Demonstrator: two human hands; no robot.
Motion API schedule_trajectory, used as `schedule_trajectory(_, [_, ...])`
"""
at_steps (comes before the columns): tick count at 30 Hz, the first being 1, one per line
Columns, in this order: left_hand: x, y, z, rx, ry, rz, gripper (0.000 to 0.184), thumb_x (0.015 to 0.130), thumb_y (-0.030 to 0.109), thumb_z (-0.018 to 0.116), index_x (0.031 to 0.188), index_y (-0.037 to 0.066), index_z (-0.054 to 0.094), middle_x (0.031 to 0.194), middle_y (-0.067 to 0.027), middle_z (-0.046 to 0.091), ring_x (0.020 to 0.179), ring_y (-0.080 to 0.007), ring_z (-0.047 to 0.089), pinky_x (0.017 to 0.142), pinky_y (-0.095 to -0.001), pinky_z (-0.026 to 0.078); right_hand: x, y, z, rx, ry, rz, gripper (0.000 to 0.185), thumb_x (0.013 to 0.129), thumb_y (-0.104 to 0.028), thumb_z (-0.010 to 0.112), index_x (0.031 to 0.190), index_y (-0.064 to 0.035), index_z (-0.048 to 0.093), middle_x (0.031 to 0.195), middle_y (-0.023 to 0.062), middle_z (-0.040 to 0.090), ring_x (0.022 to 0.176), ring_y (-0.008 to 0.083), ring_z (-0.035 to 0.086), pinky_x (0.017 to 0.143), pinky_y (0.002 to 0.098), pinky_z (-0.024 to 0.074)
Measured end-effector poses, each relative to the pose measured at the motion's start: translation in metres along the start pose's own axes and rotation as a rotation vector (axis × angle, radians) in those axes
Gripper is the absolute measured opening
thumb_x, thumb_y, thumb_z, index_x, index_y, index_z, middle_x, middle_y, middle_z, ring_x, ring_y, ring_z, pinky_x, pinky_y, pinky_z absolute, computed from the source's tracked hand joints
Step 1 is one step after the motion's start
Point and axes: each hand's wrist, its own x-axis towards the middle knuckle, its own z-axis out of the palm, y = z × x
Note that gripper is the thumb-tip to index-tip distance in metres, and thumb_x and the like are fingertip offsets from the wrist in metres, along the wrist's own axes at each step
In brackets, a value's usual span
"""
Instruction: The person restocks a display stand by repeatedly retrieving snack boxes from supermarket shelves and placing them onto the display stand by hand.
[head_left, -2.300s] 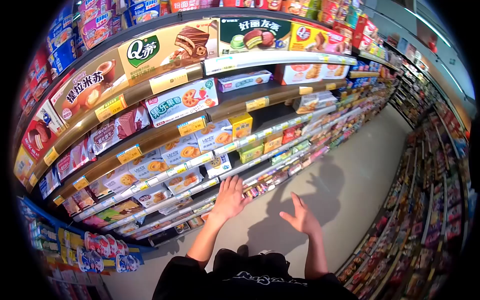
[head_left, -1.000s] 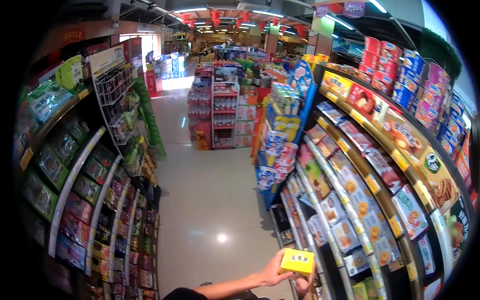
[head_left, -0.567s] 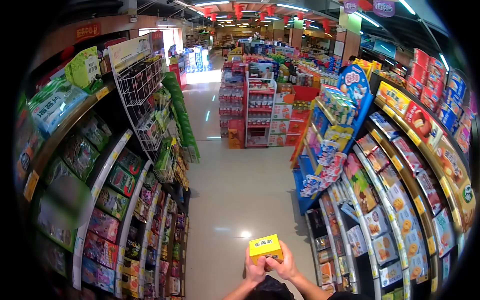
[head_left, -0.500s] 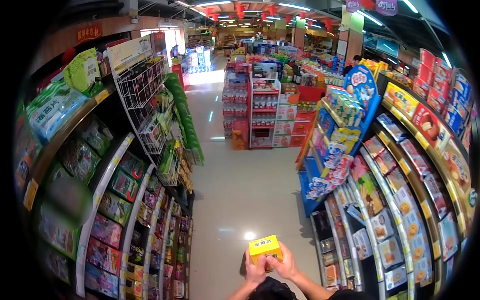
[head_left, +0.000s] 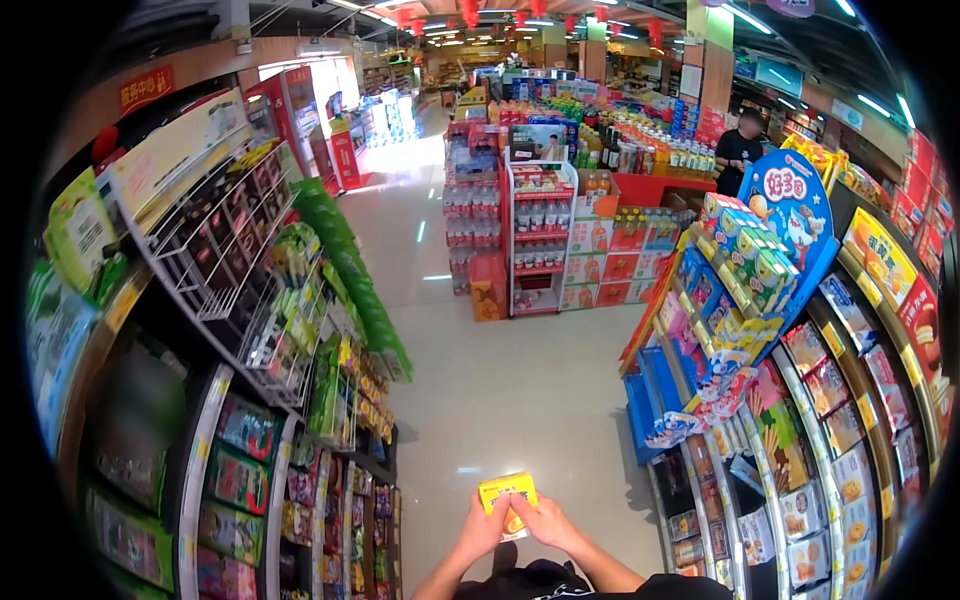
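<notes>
Low in the middle of the view, a small yellow box [head_left: 494,489] with printed lettering is held in front of my body. My left hand [head_left: 484,524] grips its left side and my right hand [head_left: 543,521] grips its right side, with both thumbs pressed on the face toward me. The fingers behind the box are hidden. Part of a round picture shows on the lower front, between the hands. Below the box a dark shoe is partly visible on the floor.
Snack shelves [head_left: 205,470] line the left, with a wire rack [head_left: 225,270] jutting out. On the right stand a blue display stand [head_left: 655,385] and biscuit shelves [head_left: 850,470]. Pale tiled floor [head_left: 490,400] runs ahead toward a drinks display [head_left: 540,240]. A person [head_left: 738,150] stands at the back right.
The view has advanced along the aisle, so the racks and drinks display look nearer. Both hands keep the box, which has tipped so its front face shows more. The person appears more fully.
</notes>
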Motion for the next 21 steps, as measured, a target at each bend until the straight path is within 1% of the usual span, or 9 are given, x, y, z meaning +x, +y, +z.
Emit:
schedule_trajectory(3, [0.043, 0.012, -0.006, -0.038, -0.055, -0.109, 0.060, 0.106, 0.042, 0.054, 0.139, -0.008, 0.046, 0.133, -0.0326, 0.058, 0.120, -0.0442, 0.064, 0.099, -0.0464, 0.052, 0.043, -0.006, -0.014, -0.101, -0.018, 0.018, 0.065, 0.107, -0.058, 0.045, 0.129, 0.0012, 0.062, 0.113, 0.0250, 0.073, 0.105, 0.0400, 0.071, 0.092, 0.0442, 0.0546])
schedule_trajectory(6, [0.090, 0.004, -0.002, 0.039, -0.071, -0.108, 0.058, 0.107, 0.043, 0.052, 0.136, -0.008, 0.050, 0.134, -0.0338, 0.057, 0.121, -0.0459, 0.062, 0.100, -0.0478, 0.051, 0.083, -0.017, -0.029, -0.134, -0.012, 0.054, 0.071, 0.107, -0.061, 0.041, 0.128, 0.0036, 0.062, 0.111, 0.0267, 0.072, 0.105, 0.0424, 0.070, 0.091, 0.0454, 0.0544])
schedule_trajectory(7, [0.105, 0.011, -0.004, 0.012, -0.095, -0.079, 0.060, 0.107, 0.046, 0.048, 0.133, -0.008, 0.054, 0.131, -0.0351, 0.058, 0.121, -0.0482, 0.062, 0.100, -0.0490, 0.051, 0.096, -0.019, -0.032, -0.133, -0.002, 0.062, 0.073, 0.106, -0.062, 0.040, 0.127, 0.0046, 0.062, 0.111, 0.0271, 0.072, 0.105, 0.0431, 0.070, 0.091, 0.0459, 0.0543])
schedule_trajectory(10, [0.164, -0.006, -0.007, 0.083, -0.195, -0.108, 0.062, 0.109, 0.047, 0.047, 0.133, -0.009, 0.051, 0.126, -0.0301, 0.064, 0.118, -0.0426, 0.065, 0.098, -0.0459, 0.051, 0.145, -0.012, -0.040, -0.144, -0.013, 0.141, 0.076, 0.106, -0.064, 0.040, 0.124, 0.0073, 0.062, 0.109, 0.0282, 0.072, 0.102, 0.0450, 0.070, 0.089, 0.0473, 0.0544])
schedule_trajectory(14, [0.251, -0.020, -0.013, 0.102, -0.215, -0.036, 0.062, 0.110, 0.047, 0.044, 0.133, -0.009, 0.052, 0.122, -0.0293, 0.066, 0.115, -0.0407, 0.067, 0.096, -0.0447, 0.052, 0.223, -0.013, -0.051, -0.201, 0.051, 0.136, 0.078, 0.106, -0.064, 0.039, 0.123, 0.0078, 0.063, 0.109, 0.0296, 0.071, 0.102, 0.0478, 0.069, 0.088, 0.0490, 0.0545])
schedule_trajectory(16, [0.309, -0.040, -0.012, 0.058, -0.355, 0.022, 0.069, 0.108, 0.052, 0.044, 0.135, -0.010, 0.051, 0.128, -0.0348, 0.061, 0.119, -0.0466, 0.063, 0.100, -0.0464, 0.051, 0.265, -0.014, -0.058, -0.242, 0.082, 0.161, 0.078, 0.106, -0.064, 0.038, 0.124, 0.0073, 0.063, 0.111, 0.0306, 0.071, 0.103, 0.0491, 0.068, 0.089, 0.0496, 0.0543])
schedule_trajectory(17, [0.339, -0.049, -0.014, 0.038, -0.420, 0.053, 0.072, 0.107, 0.055, 0.044, 0.136, -0.011, 0.050, 0.131, -0.0375, 0.058, 0.122, -0.0495, 0.061, 0.102, -0.0472, 0.050, 0.286, -0.020, -0.064, -0.241, 0.090, 0.167, 0.075, 0.106, -0.062, 0.040, 0.126, 0.0065, 0.062, 0.110, 0.0298, 0.072, 0.103, 0.0472, 0.069, 0.089, 0.0481, 0.0547])
schedule_trajectory(19, [0.387, -0.030, -0.017, 0.018, -0.412, -0.008, 0.079, 0.106, 0.058, 0.044, 0.138, -0.015, 0.044, 0.130, -0.0375, 0.060, 0.123, -0.0474, 0.061, 0.102, -0.0456, 0.051, 0.329, -0.036, -0.080, -0.235, 0.106, 0.177, 0.070, 0.107, -0.058, 0.043, 0.131, 0.0049, 0.061, 0.108, 0.0283, 0.073, 0.103, 0.0434, 0.072, 0.090, 0.0450, 0.0554])
schedule_trajectory(21, [0.436, -0.018, -0.022, 0.008, -0.436, -0.023, 0.089, 0.105, 0.062, 0.044, 0.139, -0.020, 0.036, 0.128, -0.0370, 0.062, 0.124, -0.0433, 0.063, 0.101, -0.0428, 0.052, 0.371, -0.054, -0.091, -0.262, 0.153, 0.188, 0.069, 0.107, -0.058, 0.043, 0.131, 0.0048, 0.061, 0.109, 0.0283, 0.073, 0.103, 0.0433, 0.072, 0.090, 0.0447, 0.0554])
